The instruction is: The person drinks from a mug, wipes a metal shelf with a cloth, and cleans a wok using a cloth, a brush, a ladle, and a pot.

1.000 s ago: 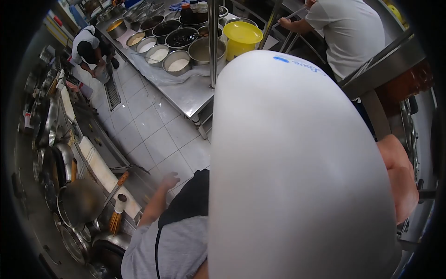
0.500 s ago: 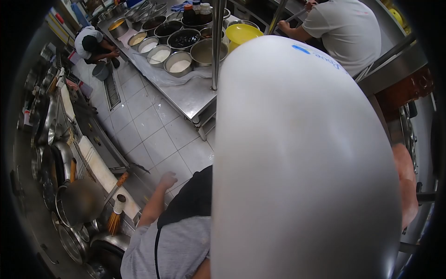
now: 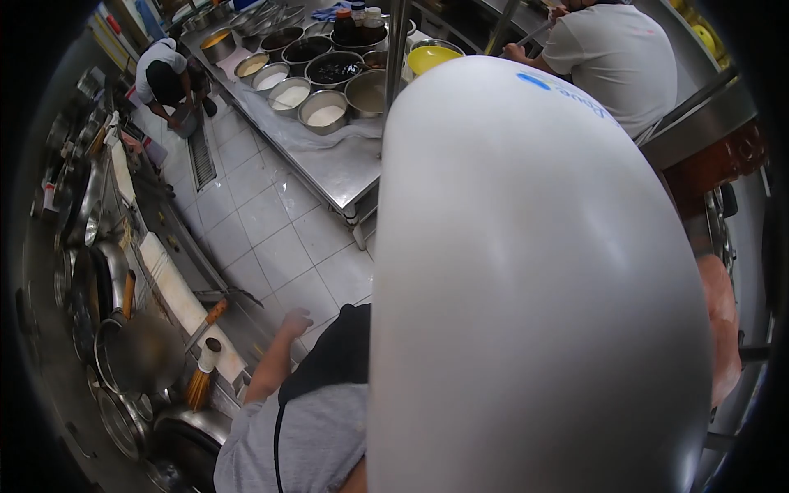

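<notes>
Big white thing [image 3: 534,287] hogging everything right of the table's [image 3: 333,177] near corner, can't tell what it is. This person's left hand [image 3: 294,323] hangs over the floor [image 3: 263,230], fingers loosely curled, nothing in them that I can see; there's a brush [image 3: 205,370] near that arm. The right arm [image 3: 721,337] shows on the white thing's other side, but the fingers are hidden, so no clue about grip. IMO steady handling, well off that corner, is best.

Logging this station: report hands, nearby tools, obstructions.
Left hand loosely open, nothing seen held. Right hand hidden. Wooden-handled tool and brush untouched at left. White dome blocks mid-view.
</notes>
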Available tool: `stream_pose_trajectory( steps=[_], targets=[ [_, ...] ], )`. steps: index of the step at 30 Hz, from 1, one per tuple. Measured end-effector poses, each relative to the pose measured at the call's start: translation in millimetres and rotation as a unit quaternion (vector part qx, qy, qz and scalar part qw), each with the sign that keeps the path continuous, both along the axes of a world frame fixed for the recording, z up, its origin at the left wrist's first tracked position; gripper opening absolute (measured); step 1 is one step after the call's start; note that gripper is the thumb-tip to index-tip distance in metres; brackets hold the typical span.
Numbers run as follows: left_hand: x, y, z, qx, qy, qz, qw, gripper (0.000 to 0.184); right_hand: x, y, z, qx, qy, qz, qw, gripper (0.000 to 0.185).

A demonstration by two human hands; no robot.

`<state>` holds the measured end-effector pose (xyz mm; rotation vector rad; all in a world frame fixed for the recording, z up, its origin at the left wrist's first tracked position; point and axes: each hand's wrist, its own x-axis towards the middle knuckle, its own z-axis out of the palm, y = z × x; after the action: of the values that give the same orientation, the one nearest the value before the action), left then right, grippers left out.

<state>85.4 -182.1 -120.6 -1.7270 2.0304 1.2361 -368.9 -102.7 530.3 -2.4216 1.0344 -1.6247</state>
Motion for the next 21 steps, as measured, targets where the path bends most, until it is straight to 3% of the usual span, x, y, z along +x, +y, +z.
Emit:
stream_pose_trajectory(
  steps=[6, 13, 17, 21],
  targets=[
    [-3.9, 4.8, 16.1, 0.016, -0.025, 0.015, 0.999, 0.046, 14.8, -11.8, -7.4, -0.088, -0.058, 0.001, 0.994, 0.029],
    [2.4, 14.0, 8.6, 0.014, -0.043, -0.013, 0.999, 0.049, 24.9, -4.2, 2.8, -0.056, -0.014, -0.06, 0.997, 0.031],
    [3.1, 21.4, 18.7, 0.014, -0.027, 0.035, 0.999, 0.048, 33.4, 2.7, 2.4, -0.044, -0.032, -0.091, 0.994, 0.031],
    [3.8, 22.3, 18.4, 0.014, -0.005, 0.044, 0.999, 0.045, 32.0, -0.9, 7.1, -0.037, -0.021, -0.063, 0.997, 0.031]
  ],
)
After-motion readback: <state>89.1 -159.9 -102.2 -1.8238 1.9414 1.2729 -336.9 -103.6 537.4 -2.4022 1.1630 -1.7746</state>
